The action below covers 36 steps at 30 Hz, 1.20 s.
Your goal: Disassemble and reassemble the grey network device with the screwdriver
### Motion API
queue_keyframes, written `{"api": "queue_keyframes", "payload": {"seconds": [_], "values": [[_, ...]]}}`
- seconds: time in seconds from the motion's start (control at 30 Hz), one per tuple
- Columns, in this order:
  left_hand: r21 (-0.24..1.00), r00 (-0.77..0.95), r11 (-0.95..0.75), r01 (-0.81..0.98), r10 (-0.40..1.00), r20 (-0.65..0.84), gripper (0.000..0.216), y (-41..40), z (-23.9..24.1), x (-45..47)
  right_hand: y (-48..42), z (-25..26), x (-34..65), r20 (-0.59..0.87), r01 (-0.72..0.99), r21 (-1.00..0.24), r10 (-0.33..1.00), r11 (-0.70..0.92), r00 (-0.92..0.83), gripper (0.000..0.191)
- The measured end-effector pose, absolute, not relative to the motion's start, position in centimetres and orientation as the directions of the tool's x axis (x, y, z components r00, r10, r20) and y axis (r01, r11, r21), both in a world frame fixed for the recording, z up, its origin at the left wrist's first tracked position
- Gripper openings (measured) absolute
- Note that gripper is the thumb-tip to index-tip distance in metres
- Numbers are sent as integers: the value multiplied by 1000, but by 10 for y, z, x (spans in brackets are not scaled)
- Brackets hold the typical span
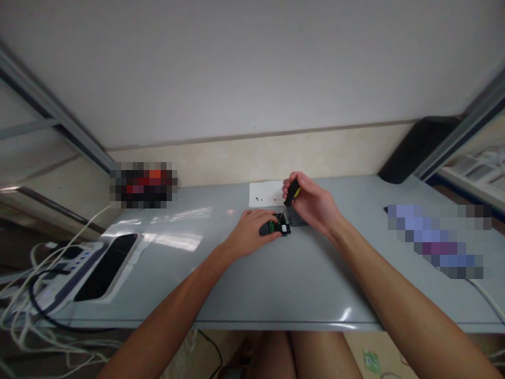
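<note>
My left hand [252, 229] grips a small black electronic device with a green circuit board [272, 227] showing, held at the table surface. Its fingers curl over the top, and the thumb lies along the near side. Above and to the right, my right hand [311, 202] is closed around the black and yellow handle of a screwdriver [292, 192], tilted with its lower end towards the device. Whether the tip touches the device is too small to tell. A dark grey flat piece [299, 218] lies beneath my right hand, partly hidden. Behind the hands, a white sheet [260, 190] carries several tiny dark pieces, perhaps screws.
On the left of the grey table [252, 289] are a phone [106, 267], a white power strip [74, 273] and tangled cables [23, 326]. A black cylindrical object [410, 150] leans at the back right. Blurred-out items sit at both sides. A wall closes off the back.
</note>
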<state>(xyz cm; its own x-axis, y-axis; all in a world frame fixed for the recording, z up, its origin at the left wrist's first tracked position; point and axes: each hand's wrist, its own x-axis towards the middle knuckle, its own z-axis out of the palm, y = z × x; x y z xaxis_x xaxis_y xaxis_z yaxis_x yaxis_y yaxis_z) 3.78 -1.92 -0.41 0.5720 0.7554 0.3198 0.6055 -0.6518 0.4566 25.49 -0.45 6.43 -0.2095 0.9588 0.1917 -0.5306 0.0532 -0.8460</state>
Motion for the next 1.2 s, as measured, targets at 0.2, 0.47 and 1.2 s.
{"api": "queue_keyframes", "payload": {"seconds": [0.2, 0.47, 1.2], "values": [[449, 578, -663, 599, 746, 332, 24, -19, -7, 37, -1, 55, 253, 230, -461, -876, 963, 144, -137, 60], [444, 572, -651, 616, 757, 316, 26, -19, -7, 38, 4, 45, 250, 514, 147, -850, 857, 505, 33, 41], [393, 574, -667, 634, 745, 339, 21, -24, -1, 46, 24, 25, 267, 379, 303, -913, 841, 272, 387, 62]]}}
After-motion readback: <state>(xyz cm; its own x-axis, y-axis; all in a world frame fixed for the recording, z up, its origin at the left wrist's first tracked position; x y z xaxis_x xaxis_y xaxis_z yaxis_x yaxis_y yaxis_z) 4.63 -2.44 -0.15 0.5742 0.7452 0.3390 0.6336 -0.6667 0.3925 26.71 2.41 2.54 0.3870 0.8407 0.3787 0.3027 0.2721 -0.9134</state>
